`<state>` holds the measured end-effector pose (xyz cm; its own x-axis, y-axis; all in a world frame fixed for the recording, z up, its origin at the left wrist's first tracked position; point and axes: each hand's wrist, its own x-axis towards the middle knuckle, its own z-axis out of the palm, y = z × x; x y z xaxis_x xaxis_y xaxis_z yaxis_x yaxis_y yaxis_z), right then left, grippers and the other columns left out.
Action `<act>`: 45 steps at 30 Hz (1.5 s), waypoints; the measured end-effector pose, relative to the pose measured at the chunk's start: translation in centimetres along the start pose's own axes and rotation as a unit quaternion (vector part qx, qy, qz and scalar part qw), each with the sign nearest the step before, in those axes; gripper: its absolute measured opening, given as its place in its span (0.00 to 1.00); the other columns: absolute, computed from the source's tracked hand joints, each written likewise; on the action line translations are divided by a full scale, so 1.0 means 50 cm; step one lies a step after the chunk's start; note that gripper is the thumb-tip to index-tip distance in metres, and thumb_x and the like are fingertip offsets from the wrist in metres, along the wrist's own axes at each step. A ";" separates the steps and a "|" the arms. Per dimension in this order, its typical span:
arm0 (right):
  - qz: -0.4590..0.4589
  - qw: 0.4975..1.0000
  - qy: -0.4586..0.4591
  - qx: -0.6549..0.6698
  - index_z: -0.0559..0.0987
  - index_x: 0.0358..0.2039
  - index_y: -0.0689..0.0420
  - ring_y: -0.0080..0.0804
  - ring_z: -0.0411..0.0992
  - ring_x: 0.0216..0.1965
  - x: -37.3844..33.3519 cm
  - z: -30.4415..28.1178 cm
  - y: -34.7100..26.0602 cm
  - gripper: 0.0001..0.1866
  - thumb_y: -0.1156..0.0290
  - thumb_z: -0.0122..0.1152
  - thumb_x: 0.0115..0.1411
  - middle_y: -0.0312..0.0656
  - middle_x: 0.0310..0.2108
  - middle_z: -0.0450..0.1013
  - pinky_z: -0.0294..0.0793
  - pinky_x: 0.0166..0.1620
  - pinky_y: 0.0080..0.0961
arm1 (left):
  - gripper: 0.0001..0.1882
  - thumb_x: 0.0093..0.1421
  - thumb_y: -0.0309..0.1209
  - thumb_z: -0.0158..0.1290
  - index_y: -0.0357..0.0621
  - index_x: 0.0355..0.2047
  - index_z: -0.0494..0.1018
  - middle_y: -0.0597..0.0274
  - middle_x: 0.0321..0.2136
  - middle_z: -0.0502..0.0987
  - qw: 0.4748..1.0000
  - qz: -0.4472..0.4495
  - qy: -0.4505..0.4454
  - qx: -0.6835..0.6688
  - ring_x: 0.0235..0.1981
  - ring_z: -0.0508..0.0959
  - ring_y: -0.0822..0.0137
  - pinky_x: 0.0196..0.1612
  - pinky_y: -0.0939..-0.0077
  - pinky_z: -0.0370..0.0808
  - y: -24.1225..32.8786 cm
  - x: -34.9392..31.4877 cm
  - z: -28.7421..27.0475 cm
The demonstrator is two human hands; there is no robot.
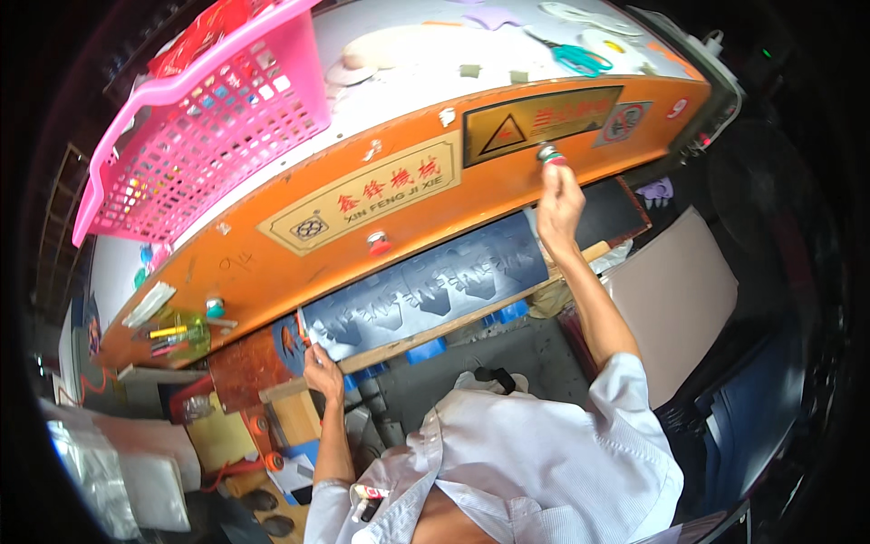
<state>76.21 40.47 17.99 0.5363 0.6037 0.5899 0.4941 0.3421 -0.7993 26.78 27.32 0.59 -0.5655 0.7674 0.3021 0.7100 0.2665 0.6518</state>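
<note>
At the orange machine front, my right hand (560, 207) is raised with its fingers closed at a red and green push button (551, 156). Below the panel lies a dark blue sheet (426, 288) with rows of pressed or cut leaf-like shapes. By the sheet's left end my left hand (322, 370) is closed on a small reddish-orange thing, mostly hidden by the fingers. A wooden strip (435, 328) runs along the near edge of the sheet. To the left of that hand is a reddish-brown board (249, 363).
On the machine top stand a pink basket (213, 136) and teal-handled scissors (580, 60). A red button (379, 243) and a green one (215, 308) stick out of the panel. Large pale sheets (675, 299) are stacked at right, with plastic-wrapped packs (136, 471) at lower left.
</note>
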 end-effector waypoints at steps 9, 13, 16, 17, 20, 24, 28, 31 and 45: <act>0.009 0.992 -0.055 -0.110 0.72 0.27 0.61 0.54 0.70 0.29 -0.030 -0.063 0.062 0.17 0.64 0.59 0.71 0.54 0.27 0.70 0.71 0.35 0.43 | 0.21 0.76 0.41 0.48 0.34 0.42 0.80 0.40 0.34 0.83 0.998 0.042 -0.026 -0.029 0.35 0.82 0.42 0.40 0.53 0.75 0.006 0.017 -0.029; 0.075 0.967 -0.021 -0.243 0.78 0.32 0.59 0.56 0.73 0.41 -0.111 -0.118 0.165 0.17 0.59 0.56 0.71 0.52 0.35 0.76 0.71 0.45 0.52 | 0.22 0.75 0.43 0.49 0.32 0.42 0.80 0.39 0.33 0.83 0.999 0.034 -0.032 0.013 0.34 0.80 0.39 0.38 0.51 0.73 0.011 0.026 -0.032; 0.112 0.964 -0.062 -0.233 0.79 0.29 0.59 0.55 0.76 0.35 -0.175 -0.136 0.215 0.19 0.57 0.58 0.70 0.50 0.29 0.77 0.71 0.44 0.50 | 0.24 0.75 0.44 0.49 0.29 0.44 0.79 0.36 0.33 0.82 0.999 0.047 -0.006 -0.008 0.34 0.80 0.37 0.39 0.51 0.73 0.004 0.028 -0.028; 0.084 0.969 -0.065 -0.224 0.79 0.28 0.59 0.54 0.76 0.35 -0.191 -0.142 0.226 0.19 0.58 0.58 0.70 0.50 0.29 0.77 0.71 0.44 0.49 | 0.25 0.75 0.44 0.49 0.28 0.44 0.79 0.36 0.33 0.82 0.999 0.047 -0.003 0.000 0.34 0.80 0.37 0.39 0.51 0.73 0.000 0.028 -0.023; 0.016 0.967 -0.084 -0.241 0.81 0.29 0.60 0.53 0.77 0.37 -0.228 -0.150 0.244 0.17 0.61 0.60 0.69 0.50 0.30 0.79 0.71 0.47 0.46 | 0.26 0.75 0.48 0.48 0.32 0.41 0.80 0.40 0.29 0.81 0.997 0.074 0.024 0.013 0.32 0.79 0.38 0.36 0.49 0.70 -0.026 0.037 -0.014; -0.024 0.967 -0.064 -0.246 0.82 0.32 0.57 0.47 0.78 0.41 -0.242 -0.153 0.242 0.16 0.61 0.56 0.72 0.47 0.33 0.81 0.69 0.52 0.43 | 0.23 0.75 0.44 0.49 0.32 0.45 0.79 0.42 0.36 0.83 0.995 0.072 -0.031 0.055 0.37 0.80 0.39 0.40 0.52 0.74 -0.056 0.059 0.000; 0.015 0.961 -0.097 -0.260 0.84 0.36 0.58 0.44 0.78 0.44 -0.252 -0.163 0.234 0.18 0.58 0.54 0.73 0.46 0.34 0.82 0.67 0.53 0.41 | 0.22 0.75 0.43 0.50 0.32 0.47 0.79 0.42 0.38 0.83 0.993 0.105 -0.001 0.044 0.39 0.80 0.40 0.41 0.52 0.74 -0.062 0.039 0.013; 0.030 0.964 -0.089 -0.247 0.84 0.33 0.58 0.45 0.79 0.42 -0.278 -0.185 0.238 0.20 0.55 0.55 0.72 0.47 0.32 0.82 0.68 0.52 0.41 | 0.21 0.75 0.42 0.50 0.33 0.48 0.79 0.42 0.40 0.83 0.990 0.133 0.026 0.036 0.40 0.80 0.40 0.43 0.53 0.75 -0.061 0.000 0.019; 0.041 0.981 -0.129 -0.140 0.77 0.48 0.58 0.45 0.71 0.49 -0.420 -0.066 0.029 0.18 0.60 0.66 0.63 0.46 0.45 0.75 0.69 0.54 0.43 | 0.19 0.71 0.32 0.54 0.34 0.58 0.75 0.45 0.56 0.78 0.980 0.185 0.079 -0.008 0.55 0.77 0.45 0.59 0.56 0.73 -0.024 -0.241 -0.129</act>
<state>67.93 25.90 4.79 0.4099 0.7951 0.4470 0.6441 0.0946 -0.7590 30.05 13.97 0.67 -0.3298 0.7094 0.6229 0.8728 -0.0225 0.4876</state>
